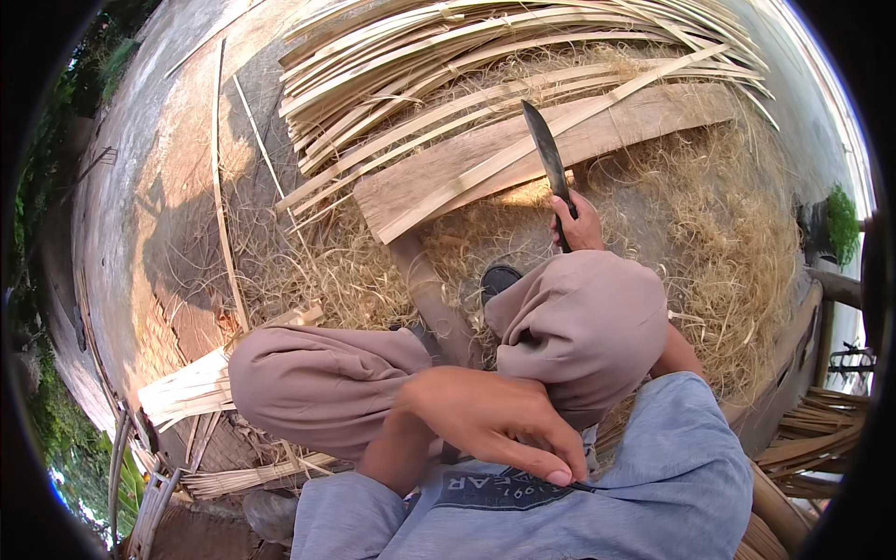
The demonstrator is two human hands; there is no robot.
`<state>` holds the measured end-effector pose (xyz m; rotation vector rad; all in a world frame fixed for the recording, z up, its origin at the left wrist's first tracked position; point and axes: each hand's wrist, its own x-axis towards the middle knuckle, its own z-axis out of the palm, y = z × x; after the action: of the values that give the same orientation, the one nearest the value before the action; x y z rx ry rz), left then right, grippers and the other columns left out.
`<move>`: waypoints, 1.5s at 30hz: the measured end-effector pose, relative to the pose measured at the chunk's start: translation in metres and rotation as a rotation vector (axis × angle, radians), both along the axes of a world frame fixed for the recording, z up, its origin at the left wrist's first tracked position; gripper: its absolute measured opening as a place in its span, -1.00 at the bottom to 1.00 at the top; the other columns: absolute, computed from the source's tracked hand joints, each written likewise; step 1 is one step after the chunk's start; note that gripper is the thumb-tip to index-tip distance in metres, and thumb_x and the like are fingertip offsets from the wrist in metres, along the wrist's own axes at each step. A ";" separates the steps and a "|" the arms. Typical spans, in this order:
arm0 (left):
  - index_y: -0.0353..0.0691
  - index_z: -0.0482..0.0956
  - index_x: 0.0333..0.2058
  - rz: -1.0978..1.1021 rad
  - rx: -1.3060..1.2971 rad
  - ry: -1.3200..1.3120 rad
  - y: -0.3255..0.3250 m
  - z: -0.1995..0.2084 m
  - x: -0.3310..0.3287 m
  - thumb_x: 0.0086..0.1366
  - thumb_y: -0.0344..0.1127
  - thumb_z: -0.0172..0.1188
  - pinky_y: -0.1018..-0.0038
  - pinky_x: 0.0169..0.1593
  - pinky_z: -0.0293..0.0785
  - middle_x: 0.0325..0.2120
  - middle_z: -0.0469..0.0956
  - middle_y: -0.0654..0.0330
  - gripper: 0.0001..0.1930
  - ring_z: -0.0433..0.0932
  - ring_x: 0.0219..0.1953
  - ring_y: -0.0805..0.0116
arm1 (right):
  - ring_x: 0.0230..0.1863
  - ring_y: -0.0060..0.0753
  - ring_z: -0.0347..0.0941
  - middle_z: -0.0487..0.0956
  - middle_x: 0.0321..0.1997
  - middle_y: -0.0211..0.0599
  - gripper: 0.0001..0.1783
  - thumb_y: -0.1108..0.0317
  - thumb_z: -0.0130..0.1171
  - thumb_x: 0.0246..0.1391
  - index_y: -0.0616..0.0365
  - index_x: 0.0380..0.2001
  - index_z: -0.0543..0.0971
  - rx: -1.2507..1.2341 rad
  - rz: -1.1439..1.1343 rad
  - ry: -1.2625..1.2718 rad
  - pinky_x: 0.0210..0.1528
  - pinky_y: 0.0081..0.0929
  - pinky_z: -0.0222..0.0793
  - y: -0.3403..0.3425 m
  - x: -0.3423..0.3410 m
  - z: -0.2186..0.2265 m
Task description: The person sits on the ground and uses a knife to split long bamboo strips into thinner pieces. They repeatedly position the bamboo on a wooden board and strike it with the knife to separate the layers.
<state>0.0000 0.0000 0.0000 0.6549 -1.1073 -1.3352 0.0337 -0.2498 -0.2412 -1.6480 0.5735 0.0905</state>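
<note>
My right hand (581, 224), beyond my right knee, is closed round the dark handle of a large knife (544, 140). Its long dark blade points up and away, over a wide wooden board (420, 182). A pale bamboo strip (523, 161) lies slantwise across that board, passing behind the blade. Close to my body, my left hand (499, 420) is bent in front of my grey-blue shirt, thumb and fingers drawn together. A small dark bit shows at its fingertips against the cloth; what it is I cannot make out.
A big stack of split strips (373, 84) lies beyond the board. Curly shavings (728, 243) cover the ground on both sides. A wooden post (429, 289) runs from under the board between my legs. More strips (191, 387) lie by my left knee, and long single strips (222, 177) at far left.
</note>
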 end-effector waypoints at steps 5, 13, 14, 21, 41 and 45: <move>-0.37 0.65 -0.19 1.049 0.067 0.121 -0.041 -0.009 0.108 0.53 -0.14 0.14 0.30 -0.17 0.74 -0.45 0.69 0.06 -0.66 0.76 -0.40 0.21 | -0.56 -0.10 0.54 0.61 -0.58 -0.18 -0.62 0.01 0.23 0.30 0.15 -0.31 0.62 -0.335 0.328 0.012 -0.43 -0.20 0.39 0.020 -0.038 -0.027; -0.24 0.43 0.13 1.474 1.036 -1.194 -0.176 -0.244 0.182 0.29 -0.02 0.32 -0.01 0.21 0.31 0.15 0.36 -0.04 -0.43 0.44 0.16 -0.05 | -0.49 -0.06 0.54 0.64 -0.49 -0.12 -0.63 0.03 0.21 0.33 0.18 -0.27 0.61 -0.413 0.575 -0.084 -0.37 -0.17 0.41 0.092 -0.107 -0.020; -0.24 0.42 0.13 1.470 1.020 -1.261 -0.174 -0.259 0.184 0.30 -0.03 0.31 -0.02 0.22 0.29 0.15 0.34 -0.04 -0.44 0.42 0.18 -0.05 | -0.49 -0.08 0.54 0.64 -0.49 -0.13 -0.63 0.04 0.20 0.33 0.19 -0.27 0.60 -0.355 0.575 -0.073 -0.37 -0.18 0.41 0.090 -0.108 -0.018; -0.23 0.59 -0.21 1.329 0.766 -1.474 -0.171 -0.272 0.215 0.46 -0.10 0.12 0.19 0.01 0.46 -0.19 0.60 0.02 -0.72 0.66 -0.23 0.10 | -0.49 -0.41 0.52 0.61 -0.49 -0.24 -0.66 0.16 0.12 0.41 0.26 -0.28 0.57 0.082 0.342 0.084 -0.39 -0.39 0.42 0.066 -0.083 -0.010; -0.11 0.63 -0.33 1.574 0.677 -1.268 -0.163 -0.283 0.203 0.33 0.05 0.27 0.18 0.08 0.26 -0.30 0.62 0.26 -0.67 0.58 -0.17 0.23 | -0.42 -0.53 0.59 0.69 -0.40 -0.19 -0.65 0.23 0.05 0.44 0.36 -0.11 0.61 -0.331 0.406 -0.346 -0.36 -0.49 0.51 0.098 -0.039 -0.064; -0.12 0.61 -0.32 1.566 0.717 -1.249 -0.162 -0.285 0.203 0.32 0.01 0.28 0.19 0.09 0.27 -0.31 0.60 0.24 -0.70 0.57 -0.20 0.22 | -0.24 -0.40 0.64 0.73 -0.27 -0.09 -0.64 0.23 0.15 0.34 0.39 -0.08 0.61 0.092 0.198 -0.017 -0.14 -0.36 0.55 0.103 -0.029 -0.037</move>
<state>0.2032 -0.1621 -0.2852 2.3942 -0.4920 0.2889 0.0042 -0.1467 -0.2780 -1.6107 0.3865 0.2444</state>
